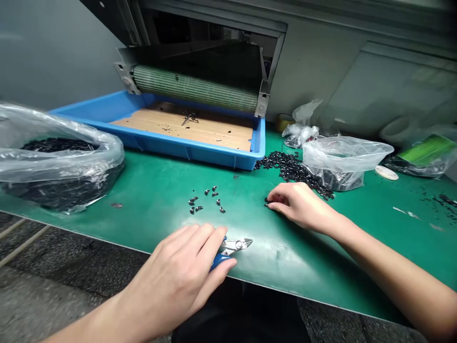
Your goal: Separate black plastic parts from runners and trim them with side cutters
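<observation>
One pair of cutters with blue handles lies in the left hand, in front of the blue tray; that hand is closed around the handles. The right hand, off the tray's near right corner, pinches a small black piece between thumb and fingers. The hands are well apart. About nine loose black bits lie just in front of the tray, and a heap, too many to count, spreads to its right. Two open clear bags flank the tray: a large bag of black contents on its left, a smaller bag on its right. Beneath is a green tabletop; a ribbed roller overhangs the tray, with a grey panel behind it.
</observation>
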`<state>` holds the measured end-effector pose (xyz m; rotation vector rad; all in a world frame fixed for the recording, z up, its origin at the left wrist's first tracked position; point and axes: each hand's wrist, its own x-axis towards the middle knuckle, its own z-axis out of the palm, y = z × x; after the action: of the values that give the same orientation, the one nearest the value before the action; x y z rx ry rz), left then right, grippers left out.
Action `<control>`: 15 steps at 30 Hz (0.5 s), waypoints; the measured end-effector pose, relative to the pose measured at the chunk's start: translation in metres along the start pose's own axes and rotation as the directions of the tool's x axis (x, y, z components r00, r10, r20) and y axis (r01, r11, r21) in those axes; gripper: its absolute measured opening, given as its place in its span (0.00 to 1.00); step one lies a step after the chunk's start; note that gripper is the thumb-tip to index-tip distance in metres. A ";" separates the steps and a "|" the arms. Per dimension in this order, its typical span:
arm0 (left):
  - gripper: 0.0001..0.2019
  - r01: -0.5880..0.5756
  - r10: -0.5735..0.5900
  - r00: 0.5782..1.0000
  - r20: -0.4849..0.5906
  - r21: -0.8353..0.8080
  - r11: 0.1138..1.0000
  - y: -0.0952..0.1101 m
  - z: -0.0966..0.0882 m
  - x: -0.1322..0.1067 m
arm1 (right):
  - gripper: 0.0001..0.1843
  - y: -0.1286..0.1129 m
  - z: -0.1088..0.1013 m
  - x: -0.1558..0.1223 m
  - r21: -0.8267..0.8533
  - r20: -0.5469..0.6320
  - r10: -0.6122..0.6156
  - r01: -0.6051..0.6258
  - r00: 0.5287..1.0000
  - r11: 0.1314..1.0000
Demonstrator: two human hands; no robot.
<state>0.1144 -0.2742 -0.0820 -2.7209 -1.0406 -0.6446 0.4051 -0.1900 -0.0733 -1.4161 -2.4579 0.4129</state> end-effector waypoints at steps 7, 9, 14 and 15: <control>0.17 0.000 -0.001 0.998 -0.065 -0.025 1.000 0.007 -0.005 -0.005 | 0.06 -0.060 0.032 0.071 -0.006 -0.032 -0.202 0.201 0.979 0.979; 0.18 0.007 -0.010 0.998 -0.065 -0.046 0.999 0.005 -0.004 -0.011 | 0.08 -0.058 0.029 0.075 -0.025 -0.071 -0.236 0.235 0.969 0.972; 0.21 0.072 -0.074 0.997 -0.030 -0.064 0.995 -0.004 0.000 -0.029 | 0.12 0.006 -0.001 0.042 -0.264 -0.198 0.137 -0.187 0.971 0.946; 0.21 0.069 -0.071 0.997 -0.026 -0.070 0.995 -0.005 0.000 -0.029 | 0.12 0.020 -0.006 0.034 -0.303 -0.214 0.225 -0.283 0.951 0.910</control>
<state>0.0920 -0.2881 -0.0952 -2.7354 -1.1325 -0.7420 0.4063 -0.1498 -0.0726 -1.8325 -2.2809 -0.0832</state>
